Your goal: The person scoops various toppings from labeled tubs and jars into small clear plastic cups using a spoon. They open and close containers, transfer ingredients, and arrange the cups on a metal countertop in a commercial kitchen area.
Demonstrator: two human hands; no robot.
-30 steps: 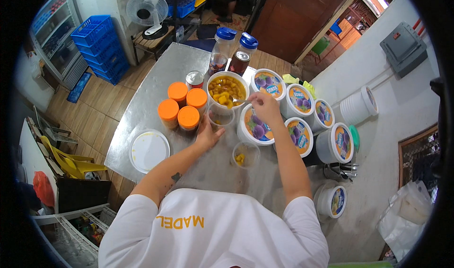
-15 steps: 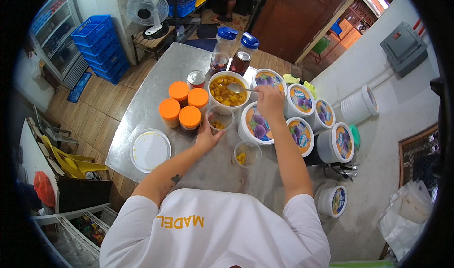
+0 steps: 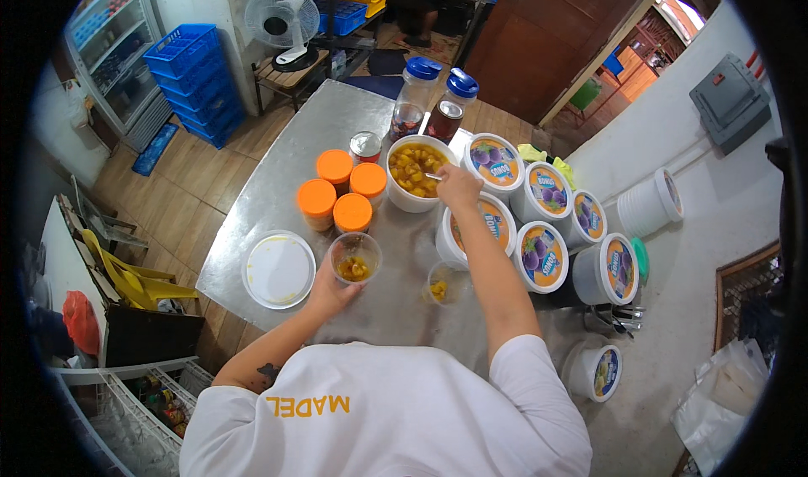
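A clear plastic cup (image 3: pixel 356 246) with yellow-orange fruit chunks at its bottom is held in my left hand (image 3: pixel 330 294), beside the orange-lidded jars (image 3: pixel 352 214). My right hand (image 3: pixel 459 189) grips a metal spoon (image 3: pixel 433 177) at the right rim of a white tub (image 3: pixel 411 201). The spoon's bowl is hidden among fruit chunks in yellow syrup (image 3: pixel 411 162). A second clear cup (image 3: pixel 455 294), also with some fruit in it, stands on the metal table near my right forearm. The tub's likely lid, a white round lid (image 3: pixel 279 268), lies flat at the left.
Several lidded white tubs with purple fruit labels (image 3: pixel 542 257) crowd the right side. Behind the open tub stand a can (image 3: pixel 365 145) and two blue-capped pitchers (image 3: pixel 412 98). Metal utensils (image 3: pixel 619 319) sit at the right. The metal table's (image 3: pixel 220 254) left edge faces the floor.
My left hand has drawn the cup away from the open tub, nearer to me and leftward. My right hand has shifted slightly nearer, and the spoon's bowl has sunk out of sight.
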